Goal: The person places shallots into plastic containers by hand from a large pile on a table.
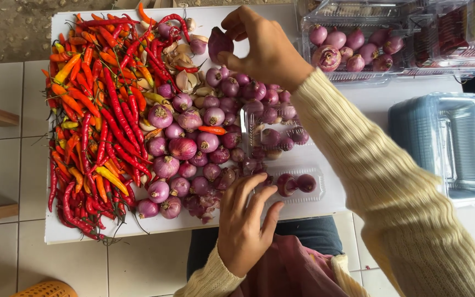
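A flat white rectangular board [83, 234] fills the middle of the frame, set over a pale tiled floor [1, 181]. On its left half lies a thick heap of long red, orange and yellow chilli peppers [92, 121]. Just right of them, touching, is a pile of round purple shallots [204, 137], with pale garlic cloves [185, 80] at the upper centre. A clear plastic clamshell tray [298, 187] holding two shallots lies at lower centre.

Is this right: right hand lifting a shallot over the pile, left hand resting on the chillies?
Not quite. The head view shows the left hand on the shallots by the clear tray, not the chillies. The right hand does hold a shallot over the pile.
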